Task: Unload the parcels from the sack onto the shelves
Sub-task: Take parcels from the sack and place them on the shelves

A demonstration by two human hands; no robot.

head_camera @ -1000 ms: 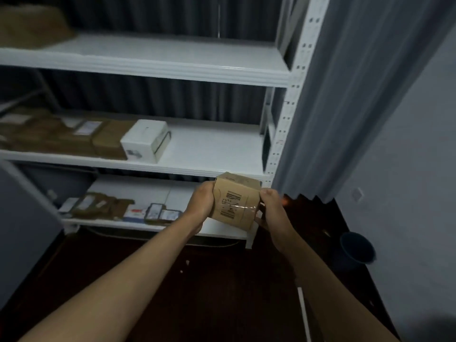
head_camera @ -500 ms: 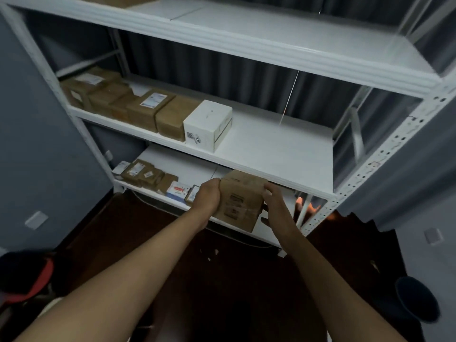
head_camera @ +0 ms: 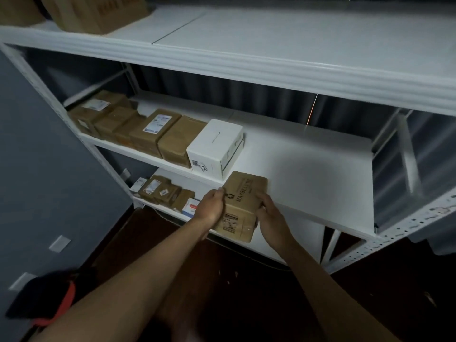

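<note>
**White shelving filling up, one parcel at a time**

White middle shelf is waiting as you are gripping a brown parcel with your left hand and right hand, just beside the white box. Its front is overhanging the edge; letting go now risks it tipping off.

Large cardboard boxes on the top shelf are cropped by the frame's upper edge; parcel labels blur beyond reading.

The brown parcel reads "MAYBELLINE", partly cut off, beside a recycling symbol and barcode.
</note>
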